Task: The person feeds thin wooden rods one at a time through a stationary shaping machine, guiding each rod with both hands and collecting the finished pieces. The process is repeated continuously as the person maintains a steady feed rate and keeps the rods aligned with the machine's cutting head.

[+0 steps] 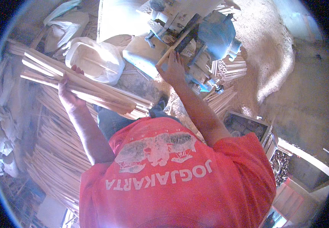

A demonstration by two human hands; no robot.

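- Across the person's front, above the legs, a bundle of wooden strips (107, 95) slants from the upper left down toward the right.
- Its strips are long, slender and straight-edged, pale cream to tan, with brighter faces where the light strikes.
- At the left the ends fan apart and stand unevenly (a few jut out well past the others); at the right they lie closer together, stepped rather than flush.
- Left hand (70, 91): wrapped around the bundle toward its left part, with the palm on the near side and fingertips showing over the far edge.
- Right hand (173, 70): at the blue machine (216, 32), fingers extended along a single strip (166, 56); whether it pinches that piece or only presses on it, I cannot tell.
- That single strip is yellowish and narrow, tilted up toward the right beside a dark bar of the machine.
- Left of the machine sits a white sack (115, 70), its mouth facing up.
- Over the floor at the left spreads a large pile of strips (58, 140), brownish and roughly parallel; right of the machine stands a stack of sticks (231, 69), beside pale sawdust (257, 49).
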